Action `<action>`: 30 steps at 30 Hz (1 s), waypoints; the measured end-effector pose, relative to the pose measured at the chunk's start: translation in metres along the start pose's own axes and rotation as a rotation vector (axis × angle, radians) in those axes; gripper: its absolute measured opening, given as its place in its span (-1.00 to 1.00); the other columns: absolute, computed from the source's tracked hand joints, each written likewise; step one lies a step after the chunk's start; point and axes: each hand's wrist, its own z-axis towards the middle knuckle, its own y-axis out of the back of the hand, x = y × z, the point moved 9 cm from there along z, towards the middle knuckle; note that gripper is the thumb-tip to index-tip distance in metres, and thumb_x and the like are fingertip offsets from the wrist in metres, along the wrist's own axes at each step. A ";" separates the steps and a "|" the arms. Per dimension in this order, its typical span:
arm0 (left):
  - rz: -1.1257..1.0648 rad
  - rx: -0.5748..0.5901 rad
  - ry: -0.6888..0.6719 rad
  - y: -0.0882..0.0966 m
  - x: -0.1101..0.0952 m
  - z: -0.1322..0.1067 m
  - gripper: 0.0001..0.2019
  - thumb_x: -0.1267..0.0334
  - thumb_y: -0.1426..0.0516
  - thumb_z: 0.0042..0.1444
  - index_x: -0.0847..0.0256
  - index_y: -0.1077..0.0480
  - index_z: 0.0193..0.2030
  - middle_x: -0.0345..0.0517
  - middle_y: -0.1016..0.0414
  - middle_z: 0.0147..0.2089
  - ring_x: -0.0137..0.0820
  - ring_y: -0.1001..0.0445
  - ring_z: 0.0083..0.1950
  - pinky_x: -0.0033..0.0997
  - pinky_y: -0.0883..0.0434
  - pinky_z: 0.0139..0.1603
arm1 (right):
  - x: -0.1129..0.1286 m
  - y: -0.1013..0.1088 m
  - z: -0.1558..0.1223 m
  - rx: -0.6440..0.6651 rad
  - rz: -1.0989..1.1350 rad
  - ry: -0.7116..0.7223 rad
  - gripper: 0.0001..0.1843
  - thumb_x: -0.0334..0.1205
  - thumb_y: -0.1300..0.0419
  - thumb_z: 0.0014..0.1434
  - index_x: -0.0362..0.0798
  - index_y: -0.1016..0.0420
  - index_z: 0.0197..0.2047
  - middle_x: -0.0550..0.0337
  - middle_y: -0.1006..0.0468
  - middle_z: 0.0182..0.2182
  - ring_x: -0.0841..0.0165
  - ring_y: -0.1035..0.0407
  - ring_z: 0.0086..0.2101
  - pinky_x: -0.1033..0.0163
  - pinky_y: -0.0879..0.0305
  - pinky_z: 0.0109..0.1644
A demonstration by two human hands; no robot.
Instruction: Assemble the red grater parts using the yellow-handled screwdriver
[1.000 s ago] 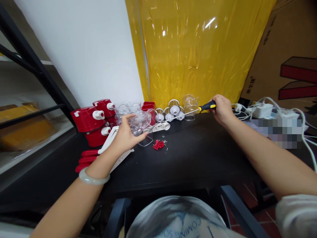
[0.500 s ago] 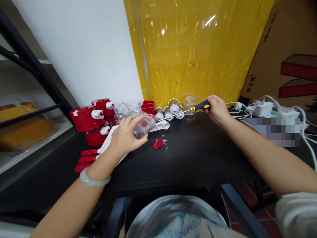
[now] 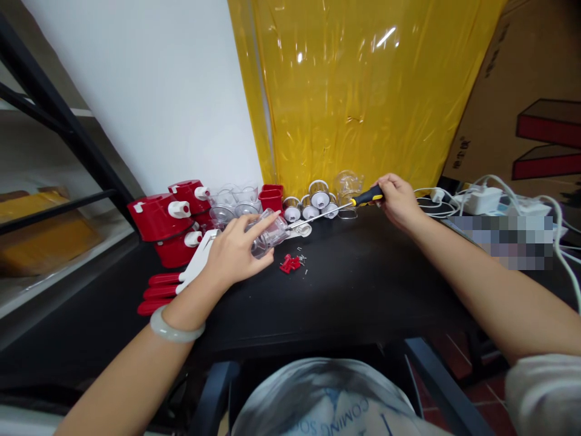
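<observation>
My left hand (image 3: 238, 249) is wrapped round a clear plastic cup-like part (image 3: 271, 233), tilted on its side above the table. In my right hand (image 3: 398, 200) is the black and yellow handle of a screwdriver (image 3: 368, 196). Its long shaft points left, and the tip meets the right end of the clear part; whether a screw sits there is too small to tell. Below the clear part, small red plastic pieces (image 3: 289, 264) and several loose screws (image 3: 303, 259) lie on the black table (image 3: 345, 290).
Red housings with white knobs (image 3: 157, 218) are stacked at left, beside red-handled white parts (image 3: 166, 292). Clear cups (image 3: 223, 203), red containers (image 3: 271, 197) and white-and-metal drums (image 3: 319, 197) line the back. White cables and adapters (image 3: 483, 198) lie at right, near a cardboard box (image 3: 503, 109).
The clear part has tipped slightly and shifted a little right in my left hand. The screwdriver has moved very slightly left and down at its tip, still against the part.
</observation>
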 end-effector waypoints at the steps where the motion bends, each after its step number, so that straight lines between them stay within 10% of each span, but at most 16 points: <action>1: 0.000 0.002 0.000 0.000 0.000 0.000 -0.33 0.13 -0.23 0.13 -0.03 -0.29 0.41 0.05 -0.47 0.15 -0.08 -0.51 0.07 -0.17 -0.53 -0.09 | 0.000 0.000 0.001 0.000 0.003 0.010 -0.83 -0.16 -0.22 0.11 0.00 -0.34 -0.43 0.31 -0.37 -0.53 0.50 -0.20 -0.61 0.38 -0.10 -0.59; 17: -0.237 0.052 -0.029 -0.009 0.000 -0.001 -0.37 0.23 -0.24 0.13 -0.02 -0.31 0.38 -0.02 -0.43 0.18 -0.17 -0.52 0.12 -0.20 -0.54 0.05 | -0.010 -0.011 -0.001 0.139 0.066 0.000 -0.68 0.03 -0.36 0.08 0.01 -0.38 -0.41 0.25 -0.39 -0.43 0.46 -0.27 -0.48 0.39 -0.26 -0.53; 30: -0.366 0.082 -0.002 -0.015 0.007 -0.001 -0.40 0.22 -0.23 0.16 0.04 -0.27 0.36 -0.02 -0.39 0.22 -0.17 -0.46 0.22 -0.12 -0.45 0.22 | -0.016 -0.027 -0.016 0.251 0.334 -0.282 -0.87 -0.28 -0.22 -0.08 0.01 -0.38 -0.38 0.22 -0.37 -0.40 0.34 -0.31 -0.35 0.24 -0.39 -0.35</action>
